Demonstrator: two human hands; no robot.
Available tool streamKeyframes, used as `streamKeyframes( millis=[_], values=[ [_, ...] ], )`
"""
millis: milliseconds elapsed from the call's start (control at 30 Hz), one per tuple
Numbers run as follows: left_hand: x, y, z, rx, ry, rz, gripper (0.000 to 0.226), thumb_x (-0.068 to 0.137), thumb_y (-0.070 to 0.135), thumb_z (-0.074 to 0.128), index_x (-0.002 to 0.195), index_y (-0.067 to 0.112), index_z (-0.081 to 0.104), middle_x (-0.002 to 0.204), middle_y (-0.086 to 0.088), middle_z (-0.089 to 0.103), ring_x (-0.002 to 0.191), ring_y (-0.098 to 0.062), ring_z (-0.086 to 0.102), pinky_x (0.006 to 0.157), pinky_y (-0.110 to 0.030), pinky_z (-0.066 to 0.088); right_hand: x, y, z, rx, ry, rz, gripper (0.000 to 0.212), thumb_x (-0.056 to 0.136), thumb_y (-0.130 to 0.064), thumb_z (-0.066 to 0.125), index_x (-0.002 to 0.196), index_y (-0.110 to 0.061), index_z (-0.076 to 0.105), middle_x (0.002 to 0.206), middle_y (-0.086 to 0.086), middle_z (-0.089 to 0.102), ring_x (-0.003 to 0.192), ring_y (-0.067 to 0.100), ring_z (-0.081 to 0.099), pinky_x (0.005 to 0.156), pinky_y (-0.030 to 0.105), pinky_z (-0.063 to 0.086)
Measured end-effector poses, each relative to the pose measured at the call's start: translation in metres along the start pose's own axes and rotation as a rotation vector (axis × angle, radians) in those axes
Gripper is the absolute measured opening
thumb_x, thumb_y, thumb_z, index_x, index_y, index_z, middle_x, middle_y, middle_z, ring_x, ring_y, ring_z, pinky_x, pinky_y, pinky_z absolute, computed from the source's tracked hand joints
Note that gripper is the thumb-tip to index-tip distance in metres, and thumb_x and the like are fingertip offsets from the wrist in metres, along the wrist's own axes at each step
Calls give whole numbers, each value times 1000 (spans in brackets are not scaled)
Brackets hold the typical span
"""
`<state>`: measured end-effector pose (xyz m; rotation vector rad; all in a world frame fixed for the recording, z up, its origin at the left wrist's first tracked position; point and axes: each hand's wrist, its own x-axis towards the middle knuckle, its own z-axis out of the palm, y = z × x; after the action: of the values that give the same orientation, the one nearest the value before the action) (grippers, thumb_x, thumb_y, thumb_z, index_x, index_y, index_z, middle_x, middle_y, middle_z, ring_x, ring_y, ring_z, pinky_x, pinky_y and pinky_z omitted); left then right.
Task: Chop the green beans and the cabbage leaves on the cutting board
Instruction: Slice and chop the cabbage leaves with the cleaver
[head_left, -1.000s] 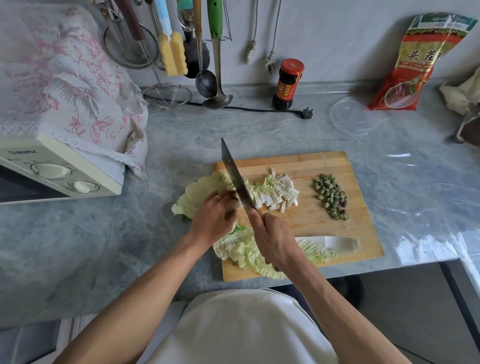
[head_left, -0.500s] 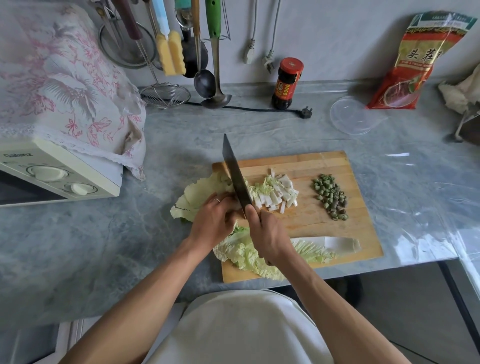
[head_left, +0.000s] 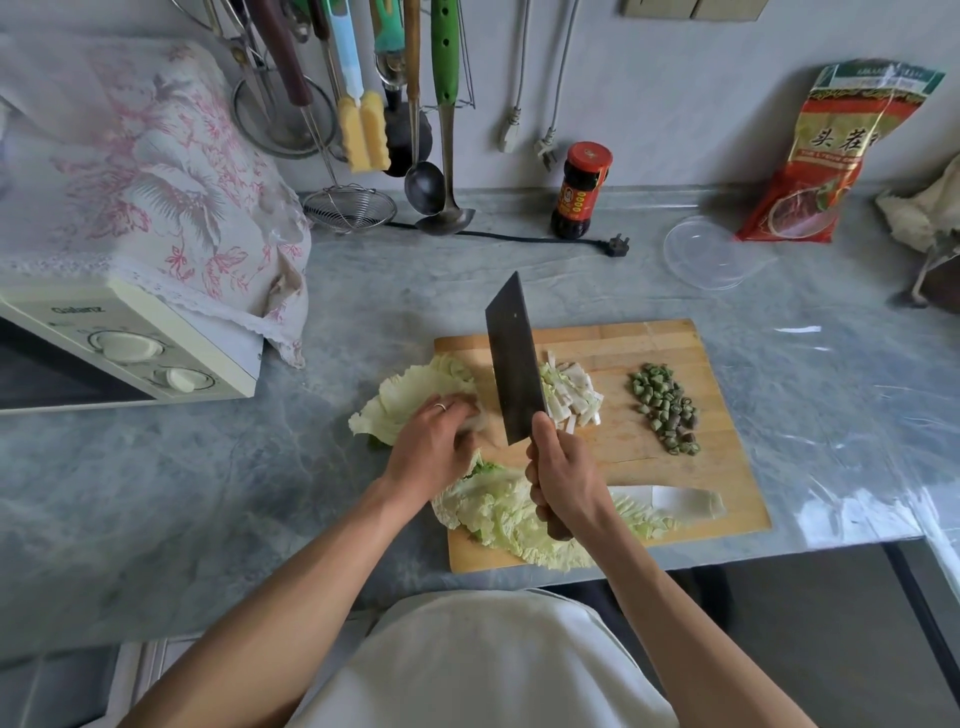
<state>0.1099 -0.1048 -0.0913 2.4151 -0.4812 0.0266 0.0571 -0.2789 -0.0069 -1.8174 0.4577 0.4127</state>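
A wooden cutting board lies on the grey counter. My right hand grips a dark cleaver, its blade tilted so the flat side faces me. My left hand presses down on a pale cabbage leaf that hangs over the board's left edge. Right of the blade sits a pile of chopped cabbage. Farther right lies a heap of chopped green beans. Another whole cabbage leaf lies along the board's near edge, its white stem pointing right.
A microwave under a flowered cloth stands at the left. Hanging utensils, a strainer and a ladle line the back wall. A sauce bottle, a loose plug, a clear lid and a red bag are behind the board.
The cleaver has lifted off the cabbage and its blade has tilted to show its flat side. My left hand stays on the leaf.
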Motion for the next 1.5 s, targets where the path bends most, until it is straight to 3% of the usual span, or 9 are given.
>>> streamKeyframes(
  millis=[167, 267, 400, 567, 967, 1100, 1233, 1367, 1500],
  values=[
    [3, 4, -10, 55, 27, 177, 18, 75, -5, 73, 89, 5, 71, 106, -9, 73, 110, -19, 61, 92, -34, 53, -10, -10, -3, -181, -23, -128, 56, 106, -43, 34, 74, 0, 48, 58, 11, 45, 44, 20, 42, 38, 26, 33],
    [4, -1, -10, 82, 55, 146, 18, 77, -2, 73, 93, 5, 72, 113, -10, 72, 120, -21, 57, 100, -39, 51, -14, -10, 3, -268, -35, -158, 63, 106, -45, 33, 83, 10, 52, 56, 8, 48, 42, 20, 46, 35, 24, 34],
    [3, -8, -7, 204, 46, 77, 18, 84, 11, 67, 100, 15, 73, 125, -5, 68, 123, -27, 56, 108, -44, 41, -15, -10, 9, -267, -54, -163, 57, 105, -48, 32, 76, -2, 50, 56, 3, 46, 45, 20, 46, 45, 38, 44],
    [3, -5, -1, 266, -30, -13, 31, 91, 27, 47, 106, 19, 73, 126, -2, 68, 124, -24, 56, 109, -43, 38, -16, -12, 14, -270, -56, -171, 52, 106, -45, 31, 70, -11, 45, 54, 3, 46, 45, 21, 47, 42, 31, 40],
    [5, -1, 2, 106, 79, -74, 15, 88, 14, 67, 92, 24, 78, 104, 7, 75, 110, -18, 63, 102, -33, 41, 0, -6, 26, -414, -5, -157, 49, 104, -48, 32, 75, -14, 50, 68, 13, 57, 59, 27, 53, 58, 42, 51],
    [4, -7, 9, 81, 63, -123, 13, 87, 17, 67, 92, 25, 78, 107, 8, 75, 114, -19, 62, 101, -38, 44, 4, -3, 33, -394, -5, -227, 45, 108, -38, 33, 66, -20, 38, 62, 12, 48, 53, 26, 45, 53, 47, 45],
    [2, -12, 15, 73, 28, -139, 16, 88, 23, 62, 93, 26, 76, 109, 7, 74, 118, -19, 61, 106, -39, 42, 14, -1, 36, -343, 16, -192, 45, 107, -39, 33, 78, -10, 53, 60, 4, 49, 52, 21, 46, 48, 33, 40],
    [2, -13, 14, 77, 31, -138, 12, 88, 20, 65, 91, 23, 76, 107, 4, 75, 116, -21, 62, 103, -41, 45, 22, -4, 32, -318, 19, -183, 48, 107, -41, 32, 69, -14, 45, 54, 0, 48, 45, 17, 46, 46, 27, 36],
    [0, -8, 10, 48, 54, -131, 9, 84, 11, 70, 91, 15, 74, 113, -2, 73, 117, -25, 59, 101, -42, 46, 24, -5, 25, -273, 2, -87, 42, 108, -37, 26, 78, -16, 46, 64, 15, 53, 52, 32, 54, 46, 40, 47]
  ],
)
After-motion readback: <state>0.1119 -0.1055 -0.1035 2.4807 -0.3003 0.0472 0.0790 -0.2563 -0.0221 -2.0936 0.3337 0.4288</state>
